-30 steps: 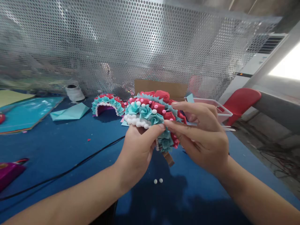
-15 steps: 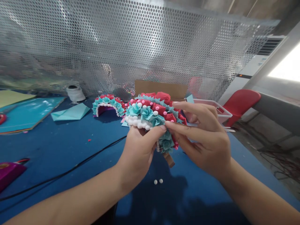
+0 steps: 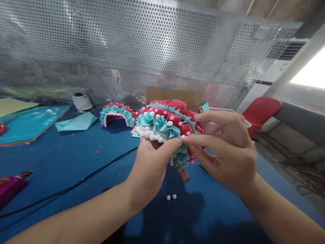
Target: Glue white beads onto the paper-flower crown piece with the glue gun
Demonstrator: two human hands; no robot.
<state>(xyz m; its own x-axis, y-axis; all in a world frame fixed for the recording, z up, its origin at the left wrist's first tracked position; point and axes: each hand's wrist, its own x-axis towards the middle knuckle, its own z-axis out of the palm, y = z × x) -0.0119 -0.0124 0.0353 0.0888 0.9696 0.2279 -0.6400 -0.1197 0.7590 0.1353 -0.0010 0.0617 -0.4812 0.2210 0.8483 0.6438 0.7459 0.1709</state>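
Note:
My left hand (image 3: 152,164) grips a curved, arch-shaped paper-flower decoration (image 3: 159,123) from below, its thumb lying along the front edge. Rows of teal and red paper flowers cover the piece, with pink and white beads between them and white balls along the rim. At the thumb's tip, my right hand (image 3: 225,152) pinches a small white bead (image 3: 183,137) with thumb and forefinger against the flowers. A brown strip (image 3: 183,175) sticks out underneath. Two white beads (image 3: 171,197) lie on the blue table below the hands.
A similar flower arch (image 3: 118,114) stands behind to the left. Folded teal paper (image 3: 76,122), a white roll (image 3: 82,102) and coloured sheets (image 3: 38,120) lie farther left. A black cable (image 3: 88,176) crosses the table near a purple object (image 3: 11,188). A red chair (image 3: 262,110) stands right.
My right hand has shifted slightly right, its thumb and forefinger still at the flowers. The decoration has tilted a little, and a white bead now shows at the fingertips.

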